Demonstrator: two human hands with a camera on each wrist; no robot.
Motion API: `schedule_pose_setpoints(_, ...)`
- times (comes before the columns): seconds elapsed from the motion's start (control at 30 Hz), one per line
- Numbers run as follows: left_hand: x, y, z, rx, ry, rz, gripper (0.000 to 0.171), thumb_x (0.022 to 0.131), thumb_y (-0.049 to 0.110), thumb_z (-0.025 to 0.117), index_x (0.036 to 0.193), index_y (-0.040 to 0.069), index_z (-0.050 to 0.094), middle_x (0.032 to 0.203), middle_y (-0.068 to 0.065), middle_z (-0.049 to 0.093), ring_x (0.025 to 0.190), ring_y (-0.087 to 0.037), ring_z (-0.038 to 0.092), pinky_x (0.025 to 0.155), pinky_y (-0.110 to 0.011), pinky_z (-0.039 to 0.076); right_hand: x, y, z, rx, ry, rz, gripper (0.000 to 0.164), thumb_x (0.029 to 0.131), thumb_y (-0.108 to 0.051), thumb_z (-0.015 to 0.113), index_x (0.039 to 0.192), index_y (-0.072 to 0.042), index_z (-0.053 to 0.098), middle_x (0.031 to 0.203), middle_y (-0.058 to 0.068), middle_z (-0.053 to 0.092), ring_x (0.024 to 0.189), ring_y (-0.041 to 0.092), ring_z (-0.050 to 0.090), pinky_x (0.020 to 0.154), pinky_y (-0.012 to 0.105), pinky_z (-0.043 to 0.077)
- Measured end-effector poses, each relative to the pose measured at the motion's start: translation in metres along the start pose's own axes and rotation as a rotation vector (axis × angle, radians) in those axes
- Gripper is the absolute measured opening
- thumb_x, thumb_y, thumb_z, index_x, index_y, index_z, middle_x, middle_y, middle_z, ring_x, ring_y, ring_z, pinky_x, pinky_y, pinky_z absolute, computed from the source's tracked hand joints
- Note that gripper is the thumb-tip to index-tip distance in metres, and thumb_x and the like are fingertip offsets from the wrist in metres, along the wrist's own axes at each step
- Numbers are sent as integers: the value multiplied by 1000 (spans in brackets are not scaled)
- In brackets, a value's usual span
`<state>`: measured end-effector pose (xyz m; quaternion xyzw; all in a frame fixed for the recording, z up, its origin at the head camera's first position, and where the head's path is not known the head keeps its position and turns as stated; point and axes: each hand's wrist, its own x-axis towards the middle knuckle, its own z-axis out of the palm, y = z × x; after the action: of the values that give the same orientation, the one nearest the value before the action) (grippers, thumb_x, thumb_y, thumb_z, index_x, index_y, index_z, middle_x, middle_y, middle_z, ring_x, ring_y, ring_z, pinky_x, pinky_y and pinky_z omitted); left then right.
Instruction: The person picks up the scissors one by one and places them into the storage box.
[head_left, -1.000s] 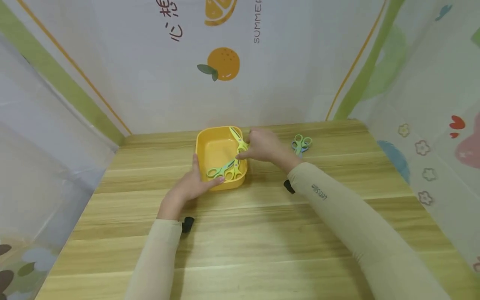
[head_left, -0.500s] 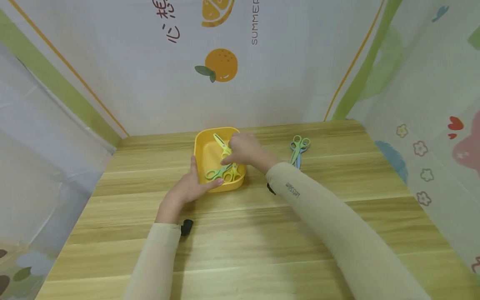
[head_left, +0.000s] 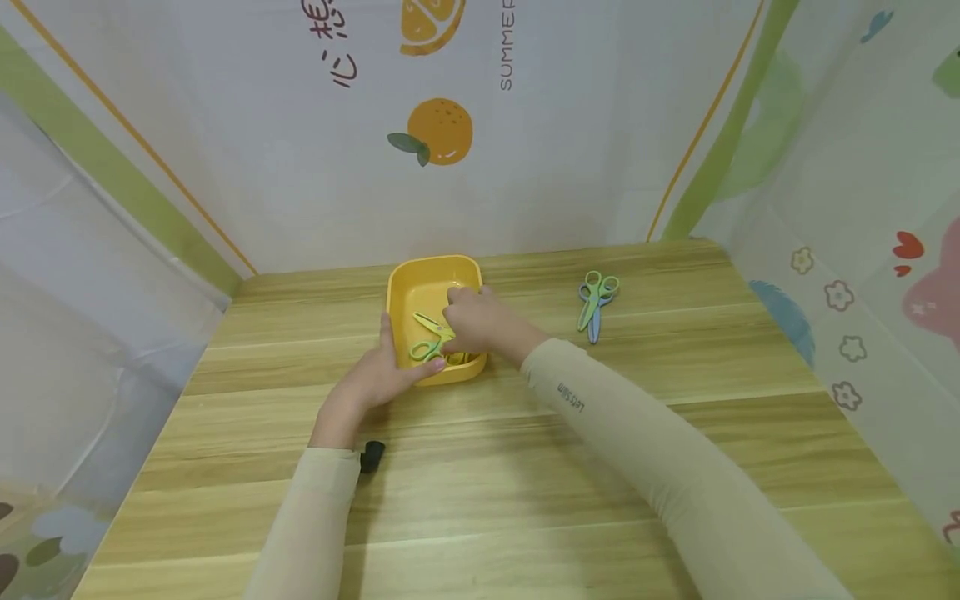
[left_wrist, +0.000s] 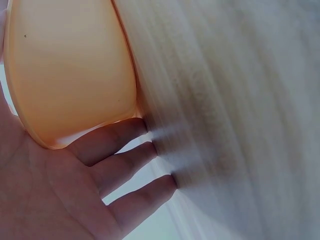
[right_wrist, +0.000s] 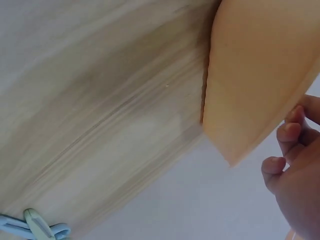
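Observation:
In the head view, a yellow plastic box (head_left: 433, 273) stands near the back of the table. My left hand (head_left: 372, 373) holds its front left corner, the thumb over the front rim and the fingers along the left side. Low over the inside, my right hand (head_left: 480, 323) grips yellow scissors (head_left: 432, 324) whose blades point left. Their handles are hidden by the hand. Green scissors (head_left: 422, 351) lie at the box's front, beside another yellow pair mostly covered by the right hand. The right wrist view shows curled fingers (right_wrist: 289, 134) at the box's rim.
Green scissors (head_left: 589, 307) and blue scissors (head_left: 595, 327) lie crossed on the wooden table (head_left: 480, 492), right of the box. A printed white curtain (head_left: 570, 158) hangs behind the table's back edge, with more cloth at both sides.
My right hand has moved left and down into the box with the yellow scissors. The blue and green scissors at right have come into fuller view. My left hand stays at the box.

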<state>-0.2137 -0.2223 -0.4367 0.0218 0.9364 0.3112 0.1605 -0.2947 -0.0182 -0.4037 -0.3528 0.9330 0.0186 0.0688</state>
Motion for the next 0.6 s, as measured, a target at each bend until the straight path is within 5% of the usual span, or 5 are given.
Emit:
schedule_pose_setpoints(0.23, 0, -2, 0, 9, 15, -4, 145, 84, 91, 59, 162, 12, -35, 162, -40, 39, 145, -54, 51, 118, -66, 43, -1, 8, -1, 27, 44, 18, 56, 95, -54, 77, 125, -7, 73, 135, 9, 61, 119, 24, 64, 109, 51, 48)
schedule_pose_setpoints(0.6, 2, -2, 2, 16, 13, -13, 146, 83, 93, 58, 162, 13, -35, 162, -42, 37, 146, -56, 49, 118, -67, 42, -16, 39, -19, 27, 23, 74, 68, 98, -52, 74, 147, -7, 62, 154, 16, 56, 143, 34, 55, 123, 65, 37)
